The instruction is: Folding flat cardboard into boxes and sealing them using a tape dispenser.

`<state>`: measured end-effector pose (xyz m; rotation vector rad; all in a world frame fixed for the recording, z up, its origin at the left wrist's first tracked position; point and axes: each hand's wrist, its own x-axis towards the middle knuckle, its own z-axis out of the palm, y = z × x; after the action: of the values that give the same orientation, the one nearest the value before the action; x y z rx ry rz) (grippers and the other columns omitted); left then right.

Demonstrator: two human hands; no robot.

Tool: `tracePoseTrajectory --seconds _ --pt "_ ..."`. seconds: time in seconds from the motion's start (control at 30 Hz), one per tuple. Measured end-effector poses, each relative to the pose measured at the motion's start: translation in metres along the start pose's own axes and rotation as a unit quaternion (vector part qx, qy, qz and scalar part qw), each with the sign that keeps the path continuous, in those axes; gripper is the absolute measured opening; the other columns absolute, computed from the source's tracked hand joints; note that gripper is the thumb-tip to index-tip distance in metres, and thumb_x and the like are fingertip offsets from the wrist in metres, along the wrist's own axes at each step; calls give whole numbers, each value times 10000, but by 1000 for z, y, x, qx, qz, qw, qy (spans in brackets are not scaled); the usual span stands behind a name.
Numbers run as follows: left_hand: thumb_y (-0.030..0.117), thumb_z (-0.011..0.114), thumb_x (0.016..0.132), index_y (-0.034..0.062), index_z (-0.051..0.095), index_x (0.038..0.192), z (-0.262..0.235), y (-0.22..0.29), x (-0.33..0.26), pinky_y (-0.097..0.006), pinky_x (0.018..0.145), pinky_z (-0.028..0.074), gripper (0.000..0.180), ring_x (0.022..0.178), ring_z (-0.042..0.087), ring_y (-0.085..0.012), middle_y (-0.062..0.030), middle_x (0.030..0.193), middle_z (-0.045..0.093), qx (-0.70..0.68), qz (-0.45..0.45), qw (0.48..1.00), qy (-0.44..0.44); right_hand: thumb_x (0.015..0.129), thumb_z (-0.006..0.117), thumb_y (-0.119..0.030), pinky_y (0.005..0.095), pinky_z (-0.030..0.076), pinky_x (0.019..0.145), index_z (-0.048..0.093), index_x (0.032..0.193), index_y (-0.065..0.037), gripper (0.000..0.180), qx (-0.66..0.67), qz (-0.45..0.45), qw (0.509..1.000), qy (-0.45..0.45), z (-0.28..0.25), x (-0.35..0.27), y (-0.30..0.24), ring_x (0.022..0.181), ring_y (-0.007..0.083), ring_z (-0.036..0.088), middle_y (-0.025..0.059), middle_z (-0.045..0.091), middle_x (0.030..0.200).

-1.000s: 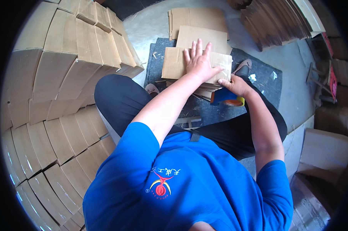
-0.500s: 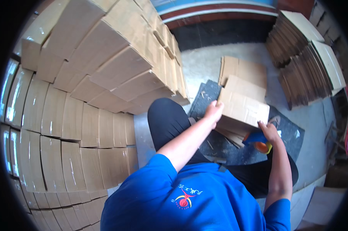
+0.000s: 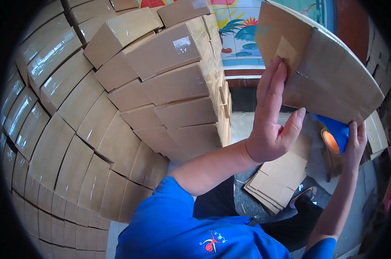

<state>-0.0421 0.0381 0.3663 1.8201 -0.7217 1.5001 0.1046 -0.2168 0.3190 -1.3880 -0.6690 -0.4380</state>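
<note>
A brown cardboard box (image 3: 333,80) is held up tilted at the upper right. My left hand (image 3: 273,121) has its fingers stretched out flat, with the fingertips against the box's end face, on the tail of a tape strip (image 3: 287,48). Below the box's lower right edge, my right hand (image 3: 355,144) grips a blue tape dispenser (image 3: 339,131) with an orange-looking roll core, its fingers also up against the box. Part of the dispenser is hidden behind the box and hand.
Several flattened cartons (image 3: 275,181) lie on a dark mat (image 3: 245,190) by my foot. Stacked closed boxes (image 3: 174,86) rise on the left and far side. Bundled flat cardboard (image 3: 377,134) stands at the right. A painted tile wall (image 3: 241,41) is at the back.
The box has been raised from near the mat to the upper right and tilted. My left hand has gone from gripping its edge to lying flat on its end; the dispenser came up in my right.
</note>
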Motion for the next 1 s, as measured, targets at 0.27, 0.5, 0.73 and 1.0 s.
tracePoseTrajectory --seconds 0.27,0.5,0.73,1.0 --pt "59 615 882 -85 155 1507 -108 -4 101 -434 1202 129 790 1493 139 -370 -273 1584 151 90 106 989 58 965 627 -401 262 541 810 610 1298 -22 506 74 -87 986 -122 225 188 -103 944 131 648 105 673 1123" --pt "239 629 912 1 266 1498 -190 -88 86 -593 1179 110 729 1472 192 -412 -266 1542 280 473 -136 869 50 862 609 -358 428 510 934 647 1192 -91 426 -322 -130 927 -143 341 176 -102 1060 339 657 174 702 1087" --pt "215 671 834 82 316 1492 -180 -117 69 -648 1156 90 760 1470 204 -400 -211 1569 252 541 -100 835 10 871 648 -341 433 503 929 594 1311 -100 504 -297 -67 947 -100 303 151 -50 1059 370 648 215 682 1123" --pt "170 685 819 75 310 1499 -188 -114 69 -656 1151 74 782 1482 187 -389 -213 1577 244 521 -87 849 14 902 509 -135 438 541 826 442 1325 30 460 -470 -88 854 -204 375 181 -88 1007 336 693 198 717 1017"
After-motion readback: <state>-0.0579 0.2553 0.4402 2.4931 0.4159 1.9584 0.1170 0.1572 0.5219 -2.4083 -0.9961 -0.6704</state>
